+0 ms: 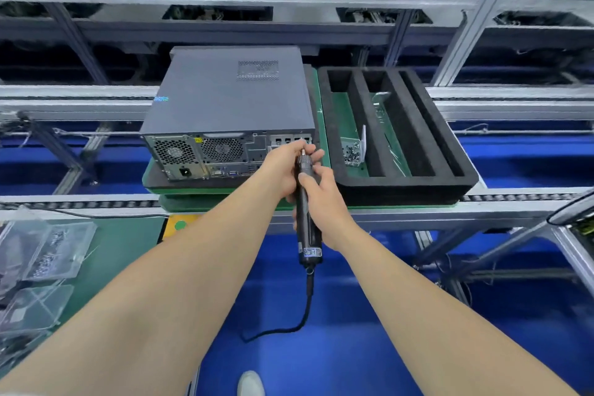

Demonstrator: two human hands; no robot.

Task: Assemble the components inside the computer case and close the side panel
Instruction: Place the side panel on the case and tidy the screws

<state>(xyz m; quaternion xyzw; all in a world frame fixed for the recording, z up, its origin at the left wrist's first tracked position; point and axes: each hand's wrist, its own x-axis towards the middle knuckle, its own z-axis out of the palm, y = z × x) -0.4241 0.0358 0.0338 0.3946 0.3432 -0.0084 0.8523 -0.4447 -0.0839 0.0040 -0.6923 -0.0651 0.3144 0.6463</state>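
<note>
Head view, the only 1: the computer case (225, 100) lies flat on the green surface (205, 202), side panel up and apparently already seated, its rear face (193, 157) turned toward you. You hold the electric screwdriver (308, 241) in 2 hands. Your right hand (324, 199) is wrapped round the black barrel, and your left hand (283, 165) curls about the bit end. The tool's long axis runs away from you, aimed at the right end of the rear face, by the expansion slots. Your fingers hide whether the tip touches. Your left hand is nearer the case. I judge the next move to be a straight push along that axis. Loose screws (352, 153) lie in the foam tray (450, 145), right of the case.
</note>
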